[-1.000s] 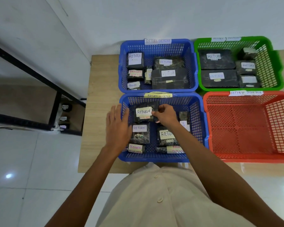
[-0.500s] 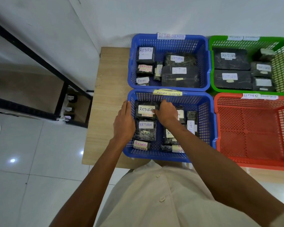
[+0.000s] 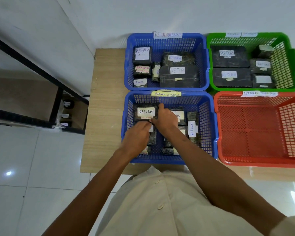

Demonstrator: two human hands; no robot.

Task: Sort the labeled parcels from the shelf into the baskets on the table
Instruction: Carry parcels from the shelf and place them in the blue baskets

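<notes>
red basket (image 3: 255,133) cut by right edge; green basket label (image 3: 232,34) blurred

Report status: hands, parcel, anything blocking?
Right hand grips RETURN parcel by right edge, in near blue basket. Left hand at its lower edge, grip unclear. Neighbouring parcels crowd close below and right.

Near blue plastic mesh basket (image 3: 160,161) is pretty packed: small black wrapped parcels (image 3: 192,128) cover most of its floor. The left hand (image 3: 136,138) and right hand (image 3: 165,120) crowd its left half, around the black wrapped parcel labelled RETURN (image 3: 146,112). Right of it, the red plastic mesh basket (image 3: 245,133) has an open floor. Left of it there's bare light wooden tabletop (image 3: 102,116).
</notes>
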